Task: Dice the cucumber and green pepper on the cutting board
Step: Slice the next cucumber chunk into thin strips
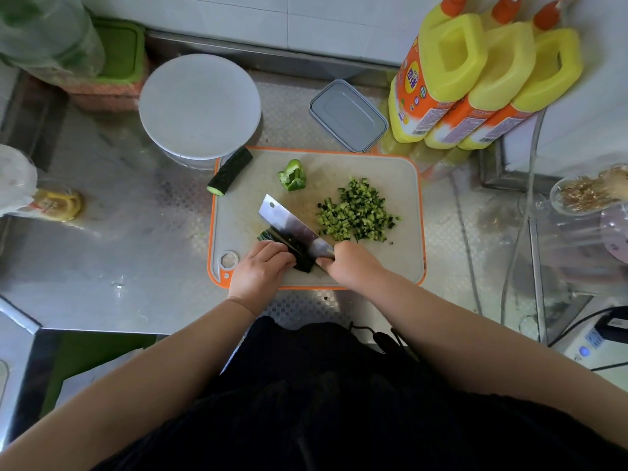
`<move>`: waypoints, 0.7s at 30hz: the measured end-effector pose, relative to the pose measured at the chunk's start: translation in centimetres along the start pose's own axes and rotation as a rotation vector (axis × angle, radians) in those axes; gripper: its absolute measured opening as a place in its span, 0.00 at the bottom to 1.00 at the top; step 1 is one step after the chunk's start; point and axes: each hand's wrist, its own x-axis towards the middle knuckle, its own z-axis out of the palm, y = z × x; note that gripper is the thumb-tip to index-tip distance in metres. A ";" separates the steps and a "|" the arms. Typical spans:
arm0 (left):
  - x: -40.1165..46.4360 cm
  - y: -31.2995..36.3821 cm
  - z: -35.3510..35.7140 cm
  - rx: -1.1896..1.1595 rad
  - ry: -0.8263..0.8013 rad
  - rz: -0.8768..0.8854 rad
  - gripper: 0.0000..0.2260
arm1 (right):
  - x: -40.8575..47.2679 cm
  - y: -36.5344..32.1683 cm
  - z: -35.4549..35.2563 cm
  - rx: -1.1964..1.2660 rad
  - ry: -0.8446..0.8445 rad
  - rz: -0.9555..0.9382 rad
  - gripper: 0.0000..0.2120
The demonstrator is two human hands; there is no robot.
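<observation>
Black apron (326, 385); bottle labels (413, 96) unreadable

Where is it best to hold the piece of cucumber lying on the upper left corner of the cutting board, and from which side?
Take the cucumber piece around its middle, with a hand coming down from above and the fingers across its width. It lies flat and slanted, its cut end hanging over the cutting board edge, so both long sides are free. The round white bowl crowds its far end.

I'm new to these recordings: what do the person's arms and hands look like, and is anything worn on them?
Both arms are bare to the frame's edge: no sleeves, no gloves. The left hand and right hand show no rings, watch or markings that I can make out. A black garment covers the body.
</observation>
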 end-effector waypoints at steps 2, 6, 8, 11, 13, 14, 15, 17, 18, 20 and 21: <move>-0.1 0.0 0.0 0.031 -0.006 -0.001 0.06 | -0.1 0.0 0.0 -0.015 -0.005 -0.019 0.15; -0.3 0.1 0.0 0.053 -0.033 -0.045 0.05 | -1.4 -0.1 1.0 -0.053 0.036 -0.067 0.16; -0.1 0.2 -0.2 0.026 -0.043 -0.062 0.08 | -1.8 0.0 1.3 -0.062 0.079 -0.089 0.16; 0.1 0.3 -0.3 -0.003 -0.062 -0.099 0.09 | -2.3 0.3 1.4 -0.093 0.105 -0.111 0.15; 0.3 0.4 -0.3 -0.005 -0.066 -0.116 0.10 | -2.5 0.3 1.3 -0.116 0.110 -0.133 0.15; 0.3 0.4 -0.3 -0.005 -0.070 -0.120 0.10 | -2.6 0.2 1.4 -0.121 0.111 -0.143 0.15; 0.3 0.4 -0.3 -0.008 -0.073 -0.122 0.10 | -2.7 0.2 1.4 -0.125 0.111 -0.148 0.15; 0.3 0.3 -0.3 -0.017 -0.069 -0.131 0.10 | -2.8 0.0 1.2 -0.134 0.103 -0.151 0.14; 0.3 0.3 -0.3 -0.023 -0.069 -0.136 0.09 | -2.8 -0.1 1.1 -0.142 0.096 -0.150 0.14; 0.3 0.2 -0.3 -0.034 -0.074 -0.144 0.09 | -2.7 -0.3 0.8 -0.166 0.082 -0.146 0.13; 0.3 0.2 -0.3 -0.040 -0.077 -0.150 0.09 | -2.8 -0.4 0.6 -0.179 0.078 -0.147 0.13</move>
